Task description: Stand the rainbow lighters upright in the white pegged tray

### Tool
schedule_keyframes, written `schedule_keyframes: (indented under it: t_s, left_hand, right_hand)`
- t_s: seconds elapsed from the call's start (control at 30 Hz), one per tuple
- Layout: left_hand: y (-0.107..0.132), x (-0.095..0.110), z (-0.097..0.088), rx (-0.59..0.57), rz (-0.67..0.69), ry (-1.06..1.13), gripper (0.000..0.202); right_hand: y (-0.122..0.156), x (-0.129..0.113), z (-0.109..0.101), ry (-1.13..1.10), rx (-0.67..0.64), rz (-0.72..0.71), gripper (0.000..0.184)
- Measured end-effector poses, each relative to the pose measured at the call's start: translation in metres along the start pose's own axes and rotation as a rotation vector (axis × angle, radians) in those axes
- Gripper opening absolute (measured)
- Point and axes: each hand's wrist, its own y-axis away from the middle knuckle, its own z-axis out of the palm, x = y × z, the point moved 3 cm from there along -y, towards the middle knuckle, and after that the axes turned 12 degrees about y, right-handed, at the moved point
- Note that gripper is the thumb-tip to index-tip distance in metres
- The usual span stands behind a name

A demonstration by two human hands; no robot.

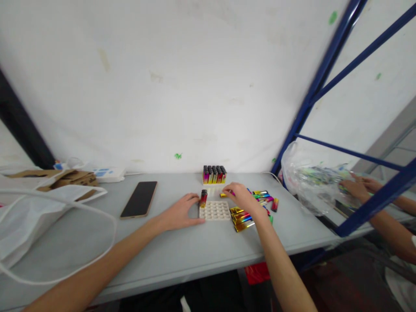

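Observation:
A pale tray (217,212) with rows of round holes lies on the table, and one red-and-yellow lighter (203,198) stands upright in its back left corner. My left hand (182,212) is at the tray's left side, thumb and fingers apart, the thumb by the front corner and the fingertips beside the standing lighter. Behind the tray's right part, my right hand (242,197) has its fingers bent down over a gold lighter (222,195), partly hidden beneath them. Several shiny multicoloured lighters (242,219) lie in a loose pile under and around my right wrist.
A filled block of upright lighters (214,175) stands by the wall. A phone (139,199) lies left, near cardboard (69,180) and a white bag (29,234). Right are a blue metal frame (305,108), a clear plastic bag (302,186) and another person's hands (357,188).

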Motion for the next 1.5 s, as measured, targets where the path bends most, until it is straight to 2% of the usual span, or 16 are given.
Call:
schedule_keyframes:
  t_s: [0.07,0.17,0.3,0.53,0.6,0.7,0.87,0.97,1.1,1.17,1.33,1.5]
  left_hand:
    - [0.0,-0.001,0.0,0.006,0.004,0.0,0.067]
    - [0.0,-0.001,0.0,0.009,0.016,0.002,0.068]
    - [0.0,-0.001,-0.001,0.009,0.017,-0.002,0.067]
    - [0.0,0.001,-0.001,0.006,-0.003,-0.01,0.069]
    - [0.001,0.001,-0.001,0.007,0.01,-0.007,0.067]
    - [0.001,0.001,-0.002,0.006,0.018,-0.008,0.067]
    - [0.001,0.001,-0.002,-0.004,0.007,-0.009,0.067]
    - [0.001,0.0,-0.002,-0.007,0.0,-0.009,0.068]
    - [0.0,-0.002,-0.002,-0.016,-0.021,-0.006,0.071]
    - [0.0,-0.002,-0.002,-0.025,-0.03,-0.008,0.073]
    - [0.0,0.001,-0.003,-0.03,-0.007,0.003,0.07]
    - [0.0,-0.001,-0.001,-0.021,-0.002,0.003,0.071]
  right_hand:
    - [0.004,0.018,0.004,0.045,-0.068,0.045,0.024]
    - [0.006,0.033,0.014,0.094,-0.155,0.092,0.035]
    - [0.004,0.035,0.023,0.14,-0.144,0.168,0.04]
    - [0.005,0.037,0.026,0.187,-0.126,0.226,0.029]
    - [0.004,0.037,0.023,0.126,-0.073,0.243,0.028]
    - [0.001,0.035,0.015,-0.128,0.051,0.256,0.032]
    - [-0.005,0.031,-0.003,-0.531,0.441,0.298,0.044]
    - [-0.005,0.028,-0.008,-0.754,0.534,0.308,0.051]
    - [-0.002,0.018,-0.012,-1.155,0.449,0.311,0.053]
    - [-0.002,0.008,-0.013,-1.274,0.38,0.278,0.054]
    - [-0.008,-0.017,-0.013,-1.319,0.277,0.206,0.055]
    - [-0.011,-0.037,-0.004,-1.342,0.155,0.318,0.066]
